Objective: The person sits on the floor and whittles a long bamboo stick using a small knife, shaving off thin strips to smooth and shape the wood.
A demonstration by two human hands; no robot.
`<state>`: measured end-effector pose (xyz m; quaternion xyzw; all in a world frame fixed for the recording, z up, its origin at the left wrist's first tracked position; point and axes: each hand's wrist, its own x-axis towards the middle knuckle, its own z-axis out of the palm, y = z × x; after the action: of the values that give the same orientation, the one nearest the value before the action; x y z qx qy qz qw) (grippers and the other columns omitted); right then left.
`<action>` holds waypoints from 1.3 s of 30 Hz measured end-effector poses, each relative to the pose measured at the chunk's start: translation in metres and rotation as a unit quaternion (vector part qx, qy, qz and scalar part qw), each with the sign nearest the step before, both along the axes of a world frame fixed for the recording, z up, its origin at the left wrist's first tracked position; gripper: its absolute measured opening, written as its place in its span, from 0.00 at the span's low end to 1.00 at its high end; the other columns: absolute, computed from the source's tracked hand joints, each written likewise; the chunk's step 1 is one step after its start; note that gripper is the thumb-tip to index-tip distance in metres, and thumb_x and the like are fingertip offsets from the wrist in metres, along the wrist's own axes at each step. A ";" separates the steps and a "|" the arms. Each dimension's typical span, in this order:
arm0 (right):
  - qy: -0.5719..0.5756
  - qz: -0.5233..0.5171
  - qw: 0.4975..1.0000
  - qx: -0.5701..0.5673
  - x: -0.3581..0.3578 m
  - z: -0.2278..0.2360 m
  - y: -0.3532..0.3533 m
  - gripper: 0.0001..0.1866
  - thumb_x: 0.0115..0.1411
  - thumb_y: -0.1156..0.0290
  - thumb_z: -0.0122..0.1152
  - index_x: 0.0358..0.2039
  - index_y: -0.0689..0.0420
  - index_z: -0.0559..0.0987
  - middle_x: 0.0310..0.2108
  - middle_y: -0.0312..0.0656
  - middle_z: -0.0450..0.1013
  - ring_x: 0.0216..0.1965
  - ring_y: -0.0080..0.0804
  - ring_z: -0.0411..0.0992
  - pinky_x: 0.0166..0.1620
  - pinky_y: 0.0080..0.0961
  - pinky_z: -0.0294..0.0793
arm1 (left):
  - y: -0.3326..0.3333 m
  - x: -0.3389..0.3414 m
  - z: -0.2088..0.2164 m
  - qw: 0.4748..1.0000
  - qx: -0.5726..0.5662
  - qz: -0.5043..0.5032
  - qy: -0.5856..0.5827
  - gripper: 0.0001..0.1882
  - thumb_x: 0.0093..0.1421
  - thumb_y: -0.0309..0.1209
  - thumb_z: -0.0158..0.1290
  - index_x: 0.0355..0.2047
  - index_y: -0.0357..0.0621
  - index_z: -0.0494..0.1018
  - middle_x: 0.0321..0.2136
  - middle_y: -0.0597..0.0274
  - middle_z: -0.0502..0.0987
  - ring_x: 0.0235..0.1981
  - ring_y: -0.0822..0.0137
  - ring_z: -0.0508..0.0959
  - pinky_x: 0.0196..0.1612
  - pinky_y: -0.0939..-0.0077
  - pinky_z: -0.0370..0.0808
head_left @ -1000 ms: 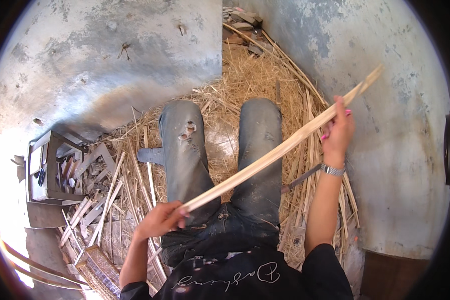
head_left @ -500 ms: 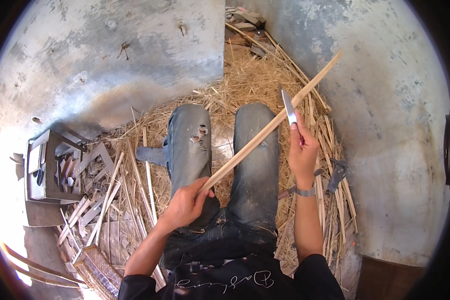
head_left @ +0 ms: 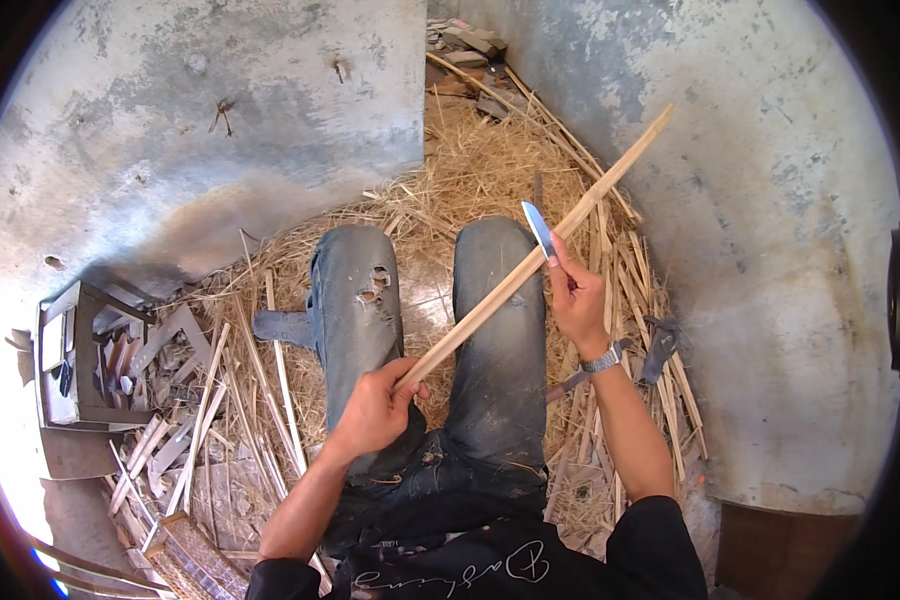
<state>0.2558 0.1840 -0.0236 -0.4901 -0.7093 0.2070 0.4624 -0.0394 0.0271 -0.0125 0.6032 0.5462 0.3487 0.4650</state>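
Observation:
A long pale split bamboo strip [head_left: 500, 298] slants up and to the right across my thighs. My left hand [head_left: 375, 408] is closed round its lower end, above my left thigh. In my right hand [head_left: 578, 300] is a knife [head_left: 540, 230], its handle mostly hidden by my fingers. The blade points up and to the left and lies across the strip around its middle, over my right knee. Blade and strip overlap, and I cannot tell how firmly they touch. Beyond the blade, the strip's far end reaches toward the right wall.
Shavings [head_left: 470, 150] cover the floor around my legs. Several long strips [head_left: 635, 270] lie along the right wall [head_left: 750, 250]. At left stand a dark wooden frame [head_left: 70, 350] and a woven box [head_left: 195, 555], with scrap wood between. A dark cloth [head_left: 660, 350] lies right of my wrist.
My right hand has drawn the knife down along the strip, toward me and to the left. My left hand keeps its grip on the lower end. The whole view has shifted slightly.

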 end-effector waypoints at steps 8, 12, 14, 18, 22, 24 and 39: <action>-0.048 0.048 0.998 -0.005 -0.017 0.000 -0.045 0.19 0.66 0.74 0.62 0.57 0.59 0.81 0.16 0.42 0.69 0.17 0.20 0.62 0.23 0.24 0.60 | 0.013 0.007 -0.009 0.999 -0.026 -0.003 -0.046 0.13 0.70 0.21 0.49 0.52 0.33 0.76 0.29 0.67 0.81 0.26 0.79 0.72 0.31 0.80 0.71; -0.064 0.089 0.992 -0.058 -0.016 0.007 -0.056 0.18 0.65 0.75 0.62 0.56 0.60 0.82 0.17 0.49 0.71 0.17 0.23 0.66 0.23 0.27 0.64 | 0.022 0.019 -0.013 0.993 -0.077 0.001 -0.094 0.11 0.69 0.21 0.50 0.48 0.31 0.77 0.30 0.60 0.83 0.29 0.72 0.78 0.36 0.74 0.74; -0.070 0.195 0.978 -0.035 -0.011 0.004 -0.059 0.18 0.64 0.75 0.62 0.55 0.59 0.83 0.21 0.51 0.74 0.18 0.34 0.72 0.25 0.30 0.69 | 0.030 0.028 -0.020 0.988 -0.101 -0.006 -0.119 0.10 0.70 0.22 0.50 0.48 0.32 0.77 0.31 0.62 0.83 0.27 0.74 0.76 0.34 0.76 0.73; -0.135 0.266 0.948 -0.114 -0.017 0.014 -0.070 0.17 0.66 0.73 0.62 0.55 0.61 0.82 0.25 0.51 0.80 0.23 0.34 0.80 0.27 0.34 0.73 | 0.041 0.046 -0.021 0.966 -0.141 0.016 -0.218 0.10 0.71 0.24 0.51 0.49 0.32 0.76 0.32 0.64 0.83 0.25 0.79 0.72 0.30 0.81 0.72; 0.051 0.135 0.986 -0.084 -0.001 0.015 -0.047 0.19 0.69 0.70 0.60 0.59 0.61 0.80 0.26 0.40 0.82 0.21 0.19 0.71 0.24 0.26 0.66 | 0.037 0.045 -0.009 0.958 -0.157 0.026 -0.239 0.10 0.73 0.26 0.50 0.49 0.33 0.75 0.34 0.63 0.83 0.22 0.80 0.72 0.24 0.83 0.70; 0.013 0.066 0.989 -0.135 0.006 0.028 -0.025 0.20 0.70 0.69 0.59 0.60 0.62 0.79 0.27 0.37 0.82 0.21 0.15 0.67 0.23 0.23 0.64 | 0.028 0.036 -0.005 0.976 -0.136 0.014 -0.173 0.11 0.73 0.28 0.50 0.49 0.33 0.75 0.33 0.62 0.83 0.21 0.79 0.73 0.25 0.82 0.71; 0.011 -0.087 0.992 0.091 0.039 -0.001 0.084 0.18 0.71 0.69 0.59 0.60 0.54 0.80 0.21 0.32 0.71 0.23 0.17 0.62 0.29 0.24 0.67 | -0.022 0.006 -0.010 0.992 -0.012 0.000 0.125 0.17 0.74 0.39 0.50 0.33 0.38 0.73 0.18 0.47 0.76 0.23 0.41 0.79 0.27 0.53 0.73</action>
<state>0.2950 0.2675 -0.0245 -0.5035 -0.6749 0.1062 0.5288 -0.0336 0.0050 -0.0229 0.6364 0.6040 0.2642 0.4005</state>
